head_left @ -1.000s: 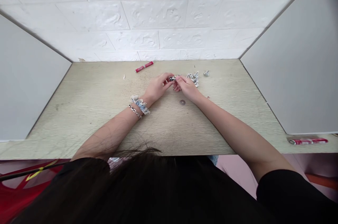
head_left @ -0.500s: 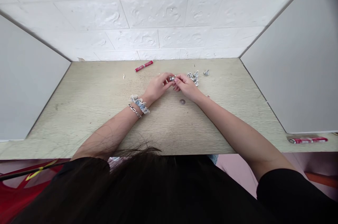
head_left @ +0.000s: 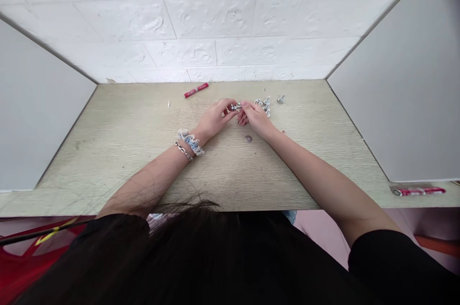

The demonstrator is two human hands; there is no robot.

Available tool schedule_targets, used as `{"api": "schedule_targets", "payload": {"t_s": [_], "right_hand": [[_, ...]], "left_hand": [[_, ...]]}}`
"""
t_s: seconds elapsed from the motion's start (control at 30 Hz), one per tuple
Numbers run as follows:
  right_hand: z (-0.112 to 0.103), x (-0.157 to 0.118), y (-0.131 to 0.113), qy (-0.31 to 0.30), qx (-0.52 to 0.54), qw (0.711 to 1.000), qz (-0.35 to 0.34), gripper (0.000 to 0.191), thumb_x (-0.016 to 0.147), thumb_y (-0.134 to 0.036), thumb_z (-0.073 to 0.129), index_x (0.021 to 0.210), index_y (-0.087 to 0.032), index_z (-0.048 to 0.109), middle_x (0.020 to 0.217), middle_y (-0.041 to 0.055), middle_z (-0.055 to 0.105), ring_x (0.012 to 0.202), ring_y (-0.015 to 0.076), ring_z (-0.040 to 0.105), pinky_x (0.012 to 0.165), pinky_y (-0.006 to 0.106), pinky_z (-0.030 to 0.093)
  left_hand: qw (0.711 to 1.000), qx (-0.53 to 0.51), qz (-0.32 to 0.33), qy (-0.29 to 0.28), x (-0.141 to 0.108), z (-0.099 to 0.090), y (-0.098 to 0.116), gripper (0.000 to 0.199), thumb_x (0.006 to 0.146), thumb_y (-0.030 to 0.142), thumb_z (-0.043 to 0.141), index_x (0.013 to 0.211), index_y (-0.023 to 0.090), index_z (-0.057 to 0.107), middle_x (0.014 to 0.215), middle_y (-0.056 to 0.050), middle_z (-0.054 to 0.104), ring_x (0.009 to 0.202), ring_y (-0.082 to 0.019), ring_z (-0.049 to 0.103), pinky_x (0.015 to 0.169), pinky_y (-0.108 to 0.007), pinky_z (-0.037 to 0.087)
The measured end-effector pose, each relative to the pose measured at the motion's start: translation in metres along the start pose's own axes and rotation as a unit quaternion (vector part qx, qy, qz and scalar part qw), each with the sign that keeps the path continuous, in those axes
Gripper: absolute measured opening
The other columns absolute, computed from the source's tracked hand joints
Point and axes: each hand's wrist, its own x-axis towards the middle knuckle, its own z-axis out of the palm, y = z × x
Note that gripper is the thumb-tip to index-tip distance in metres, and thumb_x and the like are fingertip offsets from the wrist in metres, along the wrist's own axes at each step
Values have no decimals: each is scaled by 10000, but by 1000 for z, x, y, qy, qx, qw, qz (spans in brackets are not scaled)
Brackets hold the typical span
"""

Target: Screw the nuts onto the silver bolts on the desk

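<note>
A small silvery bolt (head_left: 238,107) with what looks like a nut on it lies level between my two hands, above the table. My left hand (head_left: 216,116) pinches its left end with thumb and fingers. At the right end, the thumb and index finger of my right hand (head_left: 254,116) close on the bolt, while the other fingers curl below. Just right of that hand sits a cluster of metal bolts, nuts and washers (head_left: 266,102), partly hidden by it. A flat round washer (head_left: 248,139) rests on the table nearer to me.
One more bolt with a washer (head_left: 281,99) stands apart at the right. A red tube (head_left: 196,90) lies near the white brick-patterned wall (head_left: 190,17), another red tube (head_left: 419,191) at the front right edge. Grey panels (head_left: 398,84) flank the wooden table (head_left: 215,175).
My right hand has shifted slightly to the right and its lower fingers have loosened, so more of the bolt's shank shows. My left hand has stayed in place.
</note>
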Motion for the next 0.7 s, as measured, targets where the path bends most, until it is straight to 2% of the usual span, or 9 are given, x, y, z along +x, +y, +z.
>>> {"api": "schedule_targets", "payload": {"t_s": [0.1, 0.33, 0.53, 0.7], "right_hand": [[0, 0, 0, -1, -8, 1000, 0, 501, 878, -605, 466, 640, -167, 518, 585, 5, 571, 490, 62, 526, 491, 190, 445], [-1, -1, -2, -24, -21, 999, -3, 435, 888, -522, 521, 642, -163, 533, 597, -8, 568, 504, 53, 512, 498, 178, 439], [-1, -1, -1, -26, -21, 999, -7, 372, 905, -431, 543, 648, -163, 532, 603, -19, 551, 526, 51, 507, 516, 177, 439], [0, -1, -1, -26, -23, 999, -13, 351, 916, -408, 534, 663, -164, 542, 618, -16, 560, 538, 53, 509, 529, 181, 440]], "left_hand": [[1000, 4, 6, -3, 0, 0, 0, 200, 878, 213, 608, 1077, 192, 602, 974, -13, 671, 761, -97, 586, 806, -257, 480], [1000, 6, 1, -22, 1, 0, 1, 195, 867, 194, 572, 1060, 186, 596, 973, -18, 655, 752, -99, 577, 798, -262, 481], [998, 1, -28, -48, 1, 0, 3, 236, 868, 195, 533, 1097, 180, 588, 837, 0, 647, 714, -113, 573, 742, -258, 470], [998, -5, -35, -50, 1, 1, 2, 247, 872, 184, 522, 1112, 182, 580, 829, 3, 650, 719, -113, 572, 732, -251, 463]]}}
